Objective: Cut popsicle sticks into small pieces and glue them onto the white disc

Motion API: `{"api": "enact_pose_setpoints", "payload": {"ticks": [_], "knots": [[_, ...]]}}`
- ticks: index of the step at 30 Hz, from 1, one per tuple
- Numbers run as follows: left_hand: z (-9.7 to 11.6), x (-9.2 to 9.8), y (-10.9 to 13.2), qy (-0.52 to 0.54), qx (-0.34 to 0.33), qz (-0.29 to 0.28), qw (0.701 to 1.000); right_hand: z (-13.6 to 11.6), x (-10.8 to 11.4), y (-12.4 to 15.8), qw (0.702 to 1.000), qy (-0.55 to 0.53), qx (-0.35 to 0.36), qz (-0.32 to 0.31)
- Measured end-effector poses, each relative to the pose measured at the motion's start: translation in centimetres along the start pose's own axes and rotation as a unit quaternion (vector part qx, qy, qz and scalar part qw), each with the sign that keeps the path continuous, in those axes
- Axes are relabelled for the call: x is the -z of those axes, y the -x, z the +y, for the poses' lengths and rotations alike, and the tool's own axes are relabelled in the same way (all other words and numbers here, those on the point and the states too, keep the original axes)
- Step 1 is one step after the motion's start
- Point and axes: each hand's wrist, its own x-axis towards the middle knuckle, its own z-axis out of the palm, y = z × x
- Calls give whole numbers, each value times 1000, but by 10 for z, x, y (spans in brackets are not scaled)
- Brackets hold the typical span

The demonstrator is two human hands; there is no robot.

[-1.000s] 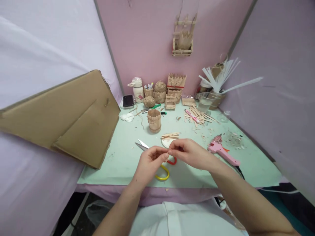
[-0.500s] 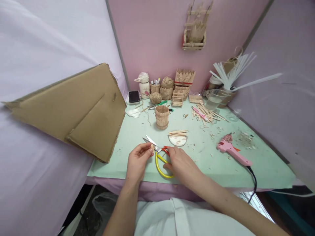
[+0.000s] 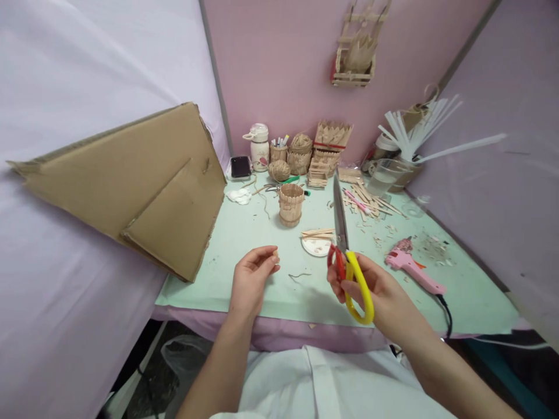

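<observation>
Head view shows the stick-walled cup (image 3: pixel 290 206) standing built at centre, while lower down the left hand (image 3: pixel 251 282) pinches a wood bit (image 3: pixel 276 254), not yet attached, and the right hand (image 3: pixel 375 285) grips scissors (image 3: pixel 343 237).

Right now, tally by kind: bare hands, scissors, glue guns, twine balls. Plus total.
Bare hands: 2, left hand and right hand
Scissors: 1 pair
Glue gun: 1
Twine balls: 2, loose ball and ball in holder
Total: 6
</observation>
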Motion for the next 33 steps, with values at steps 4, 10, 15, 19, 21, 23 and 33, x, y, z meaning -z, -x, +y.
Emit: {"api": "enact_pose_setpoints", "payload": {"ticks": [4, 10, 15, 19, 21, 23, 33], "knots": [[3, -16, 6, 18, 8, -30, 999, 15, 0, 8, 1000, 3, -5, 13], [10, -34, 18, 64, 36, -66, 995, 34, -9, 10, 977, 202, 24, 57], [11, -41, 23, 79, 30, -79, 993, 33, -14, 11, 954, 295, 6, 50], [11, -40, 26, 84, 33, -80, 993, 32, -15, 11, 948, 315, 0, 52], [11, -39, 27, 91, 38, -81, 992, 32, -15, 11, 946, 322, -4, 49], [10, -38, 28, 97, 40, -81, 991, 32, -16, 11, 943, 330, -8, 45], [11, -36, 28, 116, 31, -90, 989, 31, -17, 13, 937, 346, -10, 39]]}}
